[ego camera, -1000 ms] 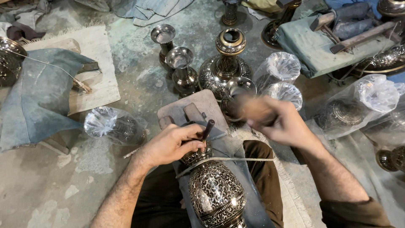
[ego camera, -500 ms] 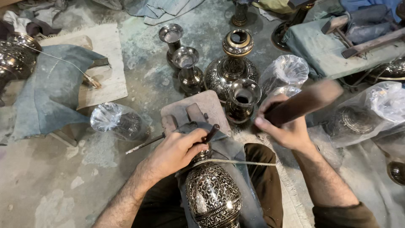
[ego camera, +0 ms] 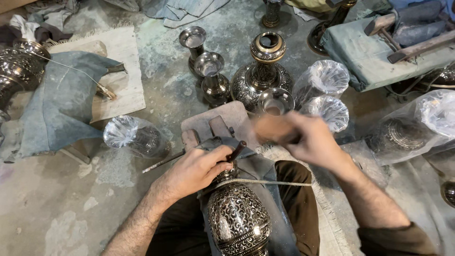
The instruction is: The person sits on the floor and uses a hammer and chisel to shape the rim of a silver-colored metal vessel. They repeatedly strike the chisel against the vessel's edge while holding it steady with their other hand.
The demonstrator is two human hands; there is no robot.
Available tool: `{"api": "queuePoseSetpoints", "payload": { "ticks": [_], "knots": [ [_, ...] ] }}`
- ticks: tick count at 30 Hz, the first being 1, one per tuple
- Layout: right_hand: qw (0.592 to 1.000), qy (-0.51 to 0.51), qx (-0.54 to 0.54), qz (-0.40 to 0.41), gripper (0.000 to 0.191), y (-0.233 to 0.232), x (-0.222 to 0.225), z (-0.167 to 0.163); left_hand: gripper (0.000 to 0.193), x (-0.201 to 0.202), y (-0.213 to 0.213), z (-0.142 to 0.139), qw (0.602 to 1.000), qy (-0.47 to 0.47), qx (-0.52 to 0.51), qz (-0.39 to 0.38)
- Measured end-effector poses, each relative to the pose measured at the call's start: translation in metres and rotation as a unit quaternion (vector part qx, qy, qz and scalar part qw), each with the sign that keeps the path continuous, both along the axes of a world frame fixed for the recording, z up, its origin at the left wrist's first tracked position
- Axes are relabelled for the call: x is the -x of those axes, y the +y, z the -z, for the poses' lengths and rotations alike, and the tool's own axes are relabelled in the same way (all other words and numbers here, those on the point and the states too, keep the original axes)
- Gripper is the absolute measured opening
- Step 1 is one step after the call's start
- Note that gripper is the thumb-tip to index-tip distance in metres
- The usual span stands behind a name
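Observation:
An engraved dark metal vase [ego camera: 237,223] lies on my lap over a grey cloth, its neck pointing away from me. My left hand [ego camera: 196,169] rests on the vase's shoulder and pinches a short dark chisel [ego camera: 237,150] against the neck. My right hand [ego camera: 308,140] is just right of the chisel, blurred by motion, and is closed around a wooden-handled hammer [ego camera: 270,128] that shows only as a smear. A thin cord [ego camera: 270,182] runs across the vase below the neck. A wooden block [ego camera: 220,125] sits just beyond the vase.
Two silver goblets [ego camera: 211,71] and a large engraved vase [ego camera: 265,71] stand on the floor ahead. Plastic-wrapped vases lie at left [ego camera: 135,137] and right [ego camera: 327,78]. A blue cloth [ego camera: 61,109] covers a board at left. Hammers rest on a cushion [ego camera: 369,57] at upper right.
My right hand had the hammer raised to the upper right half a second ago; it has swung down and left toward the chisel. My left hand has stayed on the vase.

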State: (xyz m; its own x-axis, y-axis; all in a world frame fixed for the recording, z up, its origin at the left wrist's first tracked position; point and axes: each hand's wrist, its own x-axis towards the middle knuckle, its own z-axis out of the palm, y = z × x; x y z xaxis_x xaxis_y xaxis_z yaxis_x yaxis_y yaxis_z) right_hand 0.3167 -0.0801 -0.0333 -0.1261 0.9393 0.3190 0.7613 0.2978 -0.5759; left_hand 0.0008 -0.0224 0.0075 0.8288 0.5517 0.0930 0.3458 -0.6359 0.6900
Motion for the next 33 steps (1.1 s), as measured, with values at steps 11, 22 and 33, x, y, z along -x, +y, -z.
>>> {"api": "queuePoseSetpoints", "payload": {
  "ticks": [11, 22, 33],
  "knots": [
    [0.986, 0.160, 0.039, 0.009, 0.033, -0.005, 0.001, 0.003, 0.029, -0.001, 0.008, 0.001, 0.999, -0.007, 0.014, 0.035],
    [0.992, -0.111, -0.010, 0.050, 0.034, -0.011, -0.007, 0.014, 0.032, -0.004, 0.017, 0.000, 0.996, 0.051, 0.034, 0.063],
    [0.997, 0.071, 0.022, 0.030, 0.025, -0.010, -0.006, 0.001, 0.029, -0.007, 0.025, -0.004, 0.994, 0.065, 0.040, 0.081]
  ]
}}
